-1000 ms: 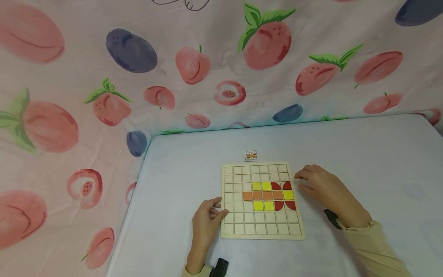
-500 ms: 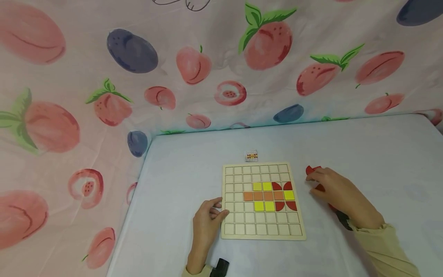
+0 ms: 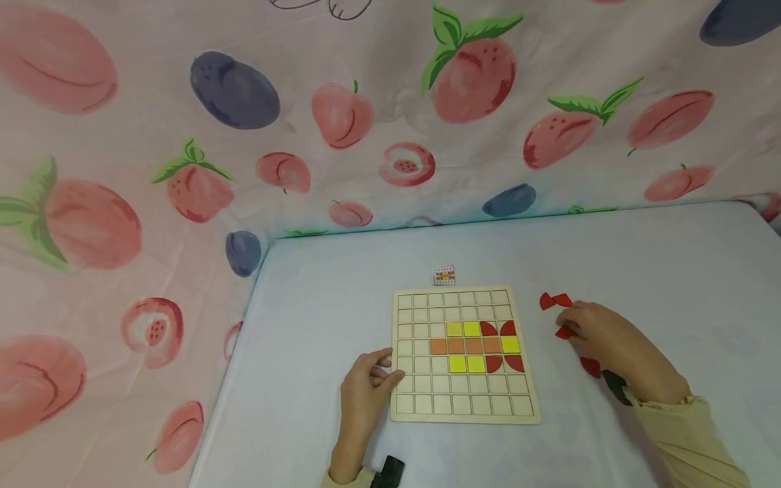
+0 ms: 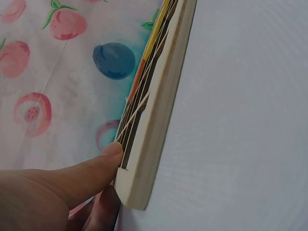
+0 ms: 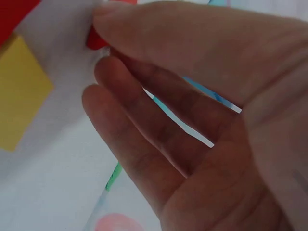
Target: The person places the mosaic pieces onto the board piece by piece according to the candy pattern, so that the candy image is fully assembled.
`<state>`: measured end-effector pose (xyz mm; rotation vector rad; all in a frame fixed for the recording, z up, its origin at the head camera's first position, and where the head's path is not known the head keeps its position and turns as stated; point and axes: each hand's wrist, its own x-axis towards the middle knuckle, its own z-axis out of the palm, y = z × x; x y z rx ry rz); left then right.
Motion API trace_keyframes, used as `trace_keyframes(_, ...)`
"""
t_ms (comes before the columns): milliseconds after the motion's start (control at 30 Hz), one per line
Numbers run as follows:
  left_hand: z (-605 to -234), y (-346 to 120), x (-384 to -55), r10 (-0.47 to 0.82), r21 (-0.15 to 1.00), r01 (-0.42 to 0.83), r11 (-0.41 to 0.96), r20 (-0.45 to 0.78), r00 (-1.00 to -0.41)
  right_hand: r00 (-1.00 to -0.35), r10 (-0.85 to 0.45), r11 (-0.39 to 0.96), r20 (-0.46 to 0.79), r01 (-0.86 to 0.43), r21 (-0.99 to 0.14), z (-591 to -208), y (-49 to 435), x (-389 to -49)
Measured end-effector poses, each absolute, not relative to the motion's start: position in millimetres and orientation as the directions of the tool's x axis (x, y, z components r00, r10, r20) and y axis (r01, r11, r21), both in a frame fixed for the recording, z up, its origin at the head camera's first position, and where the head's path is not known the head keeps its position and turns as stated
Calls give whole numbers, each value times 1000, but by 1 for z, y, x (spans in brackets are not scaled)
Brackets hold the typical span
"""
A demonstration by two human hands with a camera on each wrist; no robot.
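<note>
A pale wooden grid board (image 3: 464, 405) lies on the table, with yellow squares (image 3: 464, 364), a row of orange squares (image 3: 456, 346) and red quarter-round tiles (image 3: 514, 363) set in its cells. My left hand (image 3: 363, 386) grips its left edge; in the left wrist view the thumb (image 4: 91, 175) lies on the rim and the other fingers are lower down, partly hidden. Right of the board, my right hand (image 3: 594, 332) is low over loose red tiles (image 3: 546, 301), fingers relaxed. A red tile (image 5: 97, 41) shows at the thumb tip in the right wrist view, partly covered.
A small pattern card (image 3: 444, 275) lies just beyond the board. Another loose red tile (image 3: 590, 367) is by my right wrist, and a yellow tile (image 5: 24, 91) shows in the right wrist view. A fruit-print curtain (image 3: 342, 169) hangs behind the white table (image 3: 671, 271).
My right hand has moved away from the board's right edge, to the right, uncovering several loose red tiles. The left hand and the tiles on the board stay put.
</note>
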<state>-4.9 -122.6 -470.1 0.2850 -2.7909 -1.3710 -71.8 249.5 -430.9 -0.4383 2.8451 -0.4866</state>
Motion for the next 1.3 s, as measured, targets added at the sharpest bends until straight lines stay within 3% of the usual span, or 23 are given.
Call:
trace_keyframes(833, -470, -123, -5, -165, 790, -142, 597, -52, -985, -934, -306, 875, -184, -200, -441, -427, 245, -75)
trace_keyframes(1100, -471, -123, -5, -165, 791, -135, 596, -44, -985, -948, -311, 876, -71, -257, -408, -420, 231, -77)
trace_keyframes(1300, -471, -123, -5, -165, 795, -129, 593, -38, -986, -942, -325, 895, -89, -276, -349, -415, 216, -79)
